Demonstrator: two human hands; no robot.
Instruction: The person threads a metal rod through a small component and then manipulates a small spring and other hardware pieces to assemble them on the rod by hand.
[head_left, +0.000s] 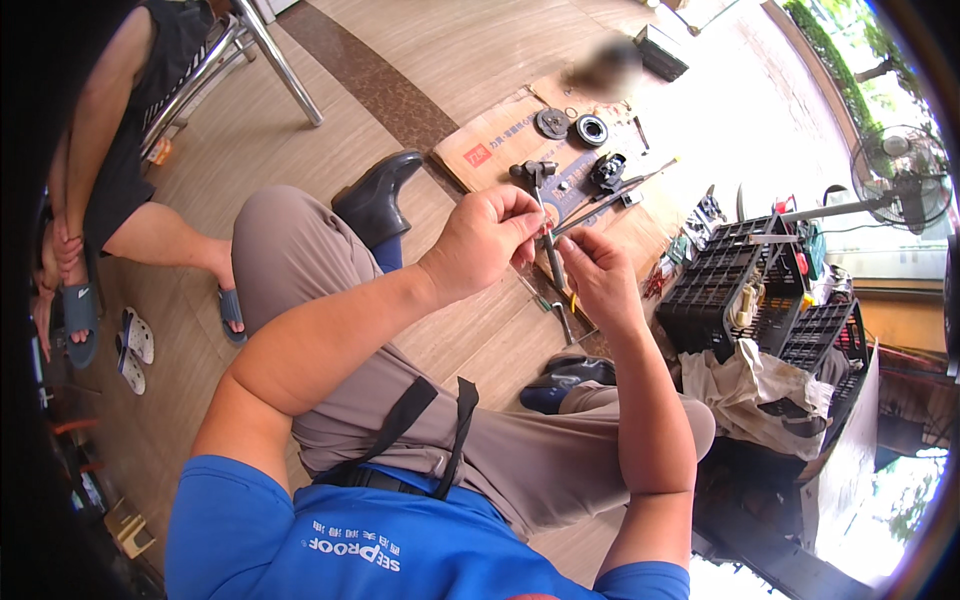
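My left hand (485, 243) is closed in a pinch, with a tiny reddish thing (546, 226) at its fingertips, too small to name. Close by on the right, my right hand (603, 278) has its thumb and fingers pressed together; whatever they hold is hidden. Both hands are raised over a hammer (534, 171), whose head lies on a flattened cardboard sheet (490, 150) and whose handle runs down between them. Beyond the hands, the sheet bears a dark disc (551, 123), a black ring-shaped part (590, 130) and a black mechanical part (607, 172).
Black plastic crates (712, 285) stand at the right, with a pale cloth (755, 390) in front and a fan (900, 178) behind. Another person (120, 170) sits at the left beside a metal-legged chair (278, 60). White clogs (134, 350) lie on the floor.
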